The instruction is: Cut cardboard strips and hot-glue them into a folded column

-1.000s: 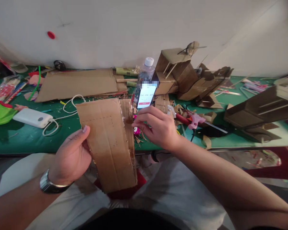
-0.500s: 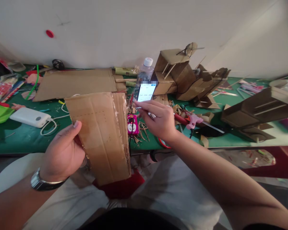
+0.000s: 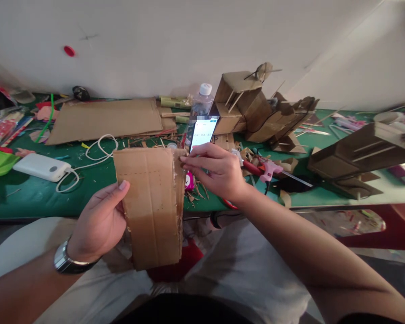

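Observation:
A brown piece of cardboard (image 3: 148,207) is held upright above my lap, tilted a little. It has a dashed line on its face and a torn, ragged strip along its right side. My left hand (image 3: 103,218) grips its left edge, thumb on the front and the other fingers hidden behind. At the top right corner, my right hand (image 3: 219,173) is closed in a pinch, its fingertips on the torn strip. Behind that hand stands a phone (image 3: 202,135) with a lit timer screen, leaning near a clear plastic bottle (image 3: 202,101).
On the green table (image 3: 97,198) lie a white power bank (image 3: 42,167) with its cable, a flat cardboard sheet (image 3: 104,119) and a pink glue gun (image 3: 272,170). Cardboard models (image 3: 238,96) stand behind and to the right. A pink power socket (image 3: 189,181) is partly hidden amid scraps.
The cardboard has moved right and slightly down with my left hand. My right hand's pinched fingers, apart from it before, have come down and left onto its upper right edge.

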Available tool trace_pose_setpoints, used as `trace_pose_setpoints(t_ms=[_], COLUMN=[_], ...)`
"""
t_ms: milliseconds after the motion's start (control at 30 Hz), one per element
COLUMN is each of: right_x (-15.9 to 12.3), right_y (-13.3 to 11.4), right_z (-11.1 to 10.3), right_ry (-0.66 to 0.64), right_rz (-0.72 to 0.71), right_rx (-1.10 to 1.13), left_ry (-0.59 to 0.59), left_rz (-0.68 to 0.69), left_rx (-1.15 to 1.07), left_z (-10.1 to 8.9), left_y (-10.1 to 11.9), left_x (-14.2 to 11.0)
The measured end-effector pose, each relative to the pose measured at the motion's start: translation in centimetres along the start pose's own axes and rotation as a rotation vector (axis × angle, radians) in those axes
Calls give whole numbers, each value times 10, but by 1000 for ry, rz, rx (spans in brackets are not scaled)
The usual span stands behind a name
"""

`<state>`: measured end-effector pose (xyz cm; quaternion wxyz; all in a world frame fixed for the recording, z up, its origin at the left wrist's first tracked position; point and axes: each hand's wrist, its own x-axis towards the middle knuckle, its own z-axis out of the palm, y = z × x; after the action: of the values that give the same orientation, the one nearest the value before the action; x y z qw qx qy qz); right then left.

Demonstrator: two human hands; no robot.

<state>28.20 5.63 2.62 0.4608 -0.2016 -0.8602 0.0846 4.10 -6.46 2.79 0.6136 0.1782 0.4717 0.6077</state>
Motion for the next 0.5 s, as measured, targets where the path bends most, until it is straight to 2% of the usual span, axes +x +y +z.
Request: trace_pose_setpoints(t_ms=[167,367,500], right_x=[-1,-3,-2], right_y=[-4,-8,-7], right_z=[2,7,6], right_ry=[-35,-159,-196], right_rz=[19,140,119], right_rx=[-83,-65,-25], left_ry=[-15,-2,3], left_rz=[-12,-38,-28], left_rx=[4,4,6], left_z=[0,-1,1], left_y=[-2,-3,-3], left_x=[-1,-1,-1])
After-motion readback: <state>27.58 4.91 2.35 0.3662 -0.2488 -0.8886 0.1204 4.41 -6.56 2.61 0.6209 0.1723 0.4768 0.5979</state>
